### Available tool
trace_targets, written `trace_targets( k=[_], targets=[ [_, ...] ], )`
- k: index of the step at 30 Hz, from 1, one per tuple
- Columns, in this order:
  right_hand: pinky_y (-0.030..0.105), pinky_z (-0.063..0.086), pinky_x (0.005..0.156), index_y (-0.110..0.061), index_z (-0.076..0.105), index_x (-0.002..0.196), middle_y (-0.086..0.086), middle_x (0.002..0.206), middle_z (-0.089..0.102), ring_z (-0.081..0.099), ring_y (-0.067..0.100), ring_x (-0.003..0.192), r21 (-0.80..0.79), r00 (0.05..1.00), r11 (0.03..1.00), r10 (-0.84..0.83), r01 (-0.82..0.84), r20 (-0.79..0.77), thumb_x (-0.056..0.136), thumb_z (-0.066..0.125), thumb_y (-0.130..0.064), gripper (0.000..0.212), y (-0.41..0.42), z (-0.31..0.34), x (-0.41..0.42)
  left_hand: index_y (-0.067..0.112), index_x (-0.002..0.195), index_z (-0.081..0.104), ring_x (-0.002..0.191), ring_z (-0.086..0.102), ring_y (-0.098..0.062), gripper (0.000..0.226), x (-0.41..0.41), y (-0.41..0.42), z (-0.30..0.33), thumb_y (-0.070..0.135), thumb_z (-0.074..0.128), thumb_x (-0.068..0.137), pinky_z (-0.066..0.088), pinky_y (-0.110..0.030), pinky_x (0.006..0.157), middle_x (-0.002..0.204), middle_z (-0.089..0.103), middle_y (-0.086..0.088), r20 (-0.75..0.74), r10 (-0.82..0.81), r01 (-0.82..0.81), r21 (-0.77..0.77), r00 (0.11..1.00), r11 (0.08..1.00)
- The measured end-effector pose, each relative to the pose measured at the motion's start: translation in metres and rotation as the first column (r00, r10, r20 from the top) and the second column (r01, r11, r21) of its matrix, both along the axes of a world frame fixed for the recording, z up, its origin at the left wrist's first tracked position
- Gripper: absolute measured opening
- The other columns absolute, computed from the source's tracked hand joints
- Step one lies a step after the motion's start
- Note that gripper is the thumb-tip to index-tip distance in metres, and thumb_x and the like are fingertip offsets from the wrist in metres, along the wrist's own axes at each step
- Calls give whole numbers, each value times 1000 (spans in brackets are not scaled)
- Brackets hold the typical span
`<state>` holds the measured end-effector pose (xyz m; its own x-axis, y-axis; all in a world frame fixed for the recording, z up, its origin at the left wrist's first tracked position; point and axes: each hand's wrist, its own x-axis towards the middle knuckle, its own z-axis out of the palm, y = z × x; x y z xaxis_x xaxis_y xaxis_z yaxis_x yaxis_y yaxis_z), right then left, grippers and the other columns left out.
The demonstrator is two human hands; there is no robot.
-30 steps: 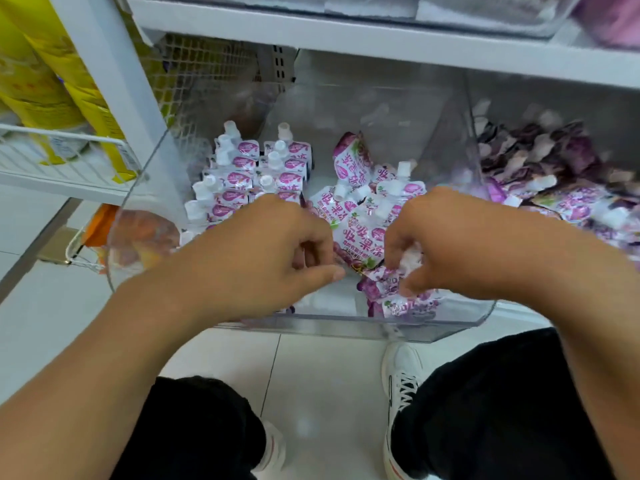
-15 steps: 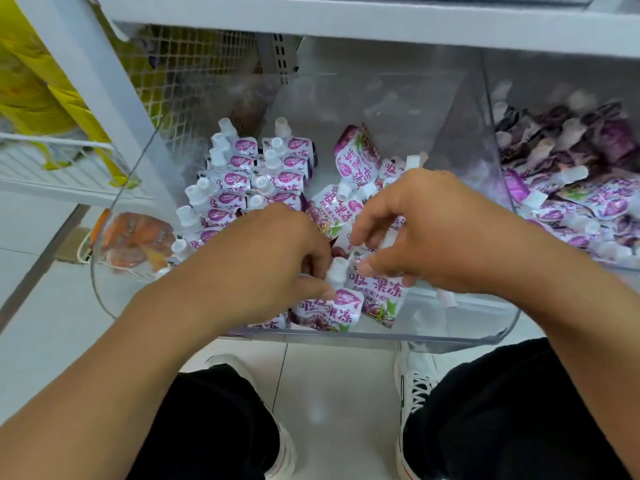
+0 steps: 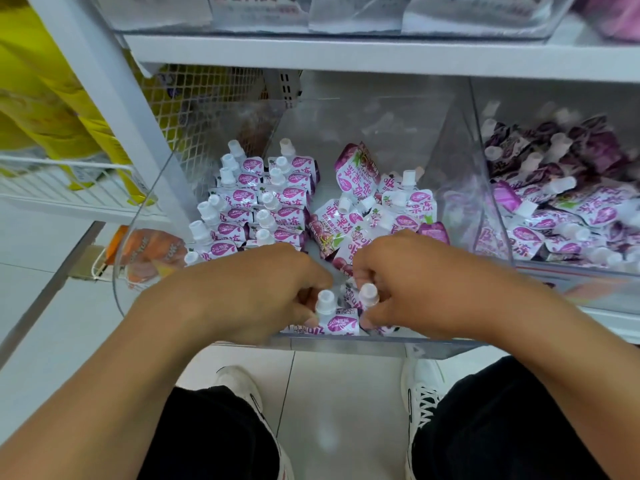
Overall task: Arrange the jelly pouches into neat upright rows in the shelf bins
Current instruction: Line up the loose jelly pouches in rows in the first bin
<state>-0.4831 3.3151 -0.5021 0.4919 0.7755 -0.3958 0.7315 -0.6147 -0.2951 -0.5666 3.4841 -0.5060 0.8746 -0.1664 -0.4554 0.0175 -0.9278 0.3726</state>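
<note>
Left hand [image 3: 256,292]: grip pinched on upright pouch [image 3: 334,318] at front edge of clear bin [image 3: 346,346]. Right hand [image 3: 412,289]: grip pinched on second pouch [image 3: 367,296] just beside. Upright rows [image 3: 256,206] at bin's left; loose pile [image 3: 374,209] at right.

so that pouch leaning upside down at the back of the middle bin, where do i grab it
Take the tipped pouch by its purple bottom edge, the raised end, coming down from above. Its spout end is buried in the loose pile, so the raised flat edge is the only free part to pinch.
</note>
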Motion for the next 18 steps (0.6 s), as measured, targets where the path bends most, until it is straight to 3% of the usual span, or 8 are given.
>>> trace_targets(
  k=[4,8,10,14,18],
  targets=[
    [32,43,60,-22,53,76,-6,77,53,56,20,77,143,995,989,-48,35,86,84,72,-23,20,-6,-2,7,21,77,60,68,57,-9,17,1,4,-6,26,71,88,48,-31,67,71,62,6,7,0,0,-56,1000,998],
    [33,48,70,-24,56,80,-5,79,62,58,19,77,399,994,916,-77,41,75,85,73,-23,18,3,7,19,28,79,73,69,65,0,7,-3,13,-8,30,80,79,48,-18,64,70,68,20,81,32,-20,-154,996,988],
    [34,50,70,-27,59,82,-3,83,62,60,20,80,352,999,936,7,-19,37,85,73,-20,16,14,-1,13,30,79,77,72,67,1,4,-6,16,-3,29,81,78,48,-16,67,73,71,20,138,27,-7,-144,990,990],
    [31,43,61,-23,62,87,-4,73,53,55,22,74,237,991,965,126,-113,-42,83,63,-3,20,30,-20,7,32,77,79,73,66,8,6,-11,24,4,28,83,75,47,-9,67,74,72,22,240,50,-20,-124,969,992],
    [34,55,74,-21,65,94,-2,85,70,65,15,80,216,962,974,117,-64,-247,83,74,-8,20,31,-16,17,38,80,74,76,63,7,17,-15,29,11,46,82,68,47,-15,66,75,68,28,420,124,-76,-128,899,989]
  ],
)
